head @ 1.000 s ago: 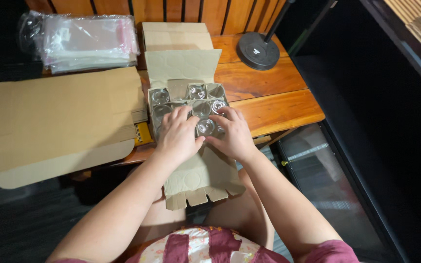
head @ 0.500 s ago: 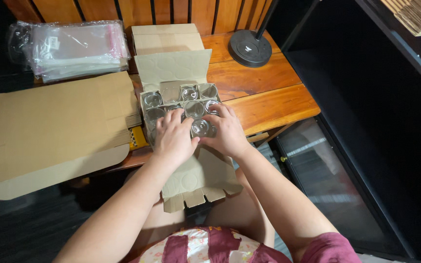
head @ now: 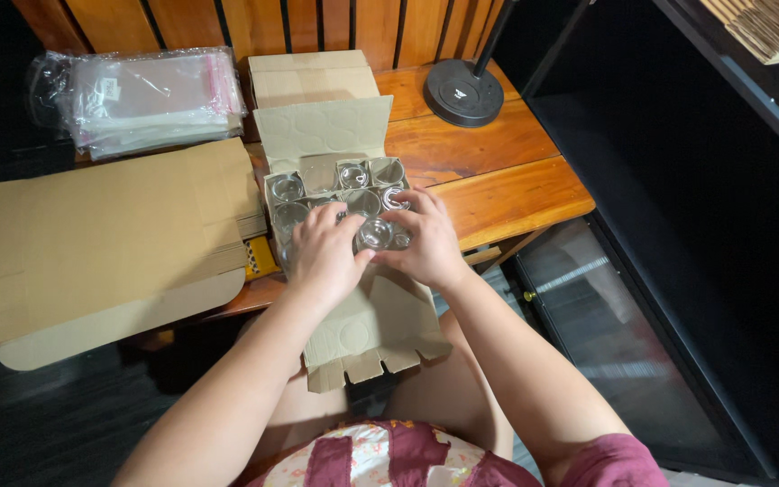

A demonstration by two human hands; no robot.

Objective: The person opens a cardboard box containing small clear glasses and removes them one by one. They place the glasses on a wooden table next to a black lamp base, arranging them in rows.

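Carton [head: 340, 171], brown cardboard, partitioned into cells, lies open at the near edge of the wooden surface [head: 498, 180]; lid flap stands up at the far side, front flap hangs over the edge toward the lap. Long axis runs from person to wall. Glass jars [head: 353, 173] stand upright in the cells, mouths up.

Left hand [head: 325, 257]: fingers curled down over the near-left cells, resting on the jars there; whether they clamp one cannot be told. Right hand [head: 426, 243]: fingers closed round a clear jar [head: 376, 233] in the near row, mouth toward the camera.

Change over the last second: both hands stay over the same near cells, with hardly any shift; carton has not moved on the surface. Judged: seating of jars continues, near row unfinished.

Alongside: flattened cardboard sheets [head: 92, 243] to the left, bagged clear sleeves [head: 146, 95] behind, black round lamp base [head: 464, 92].
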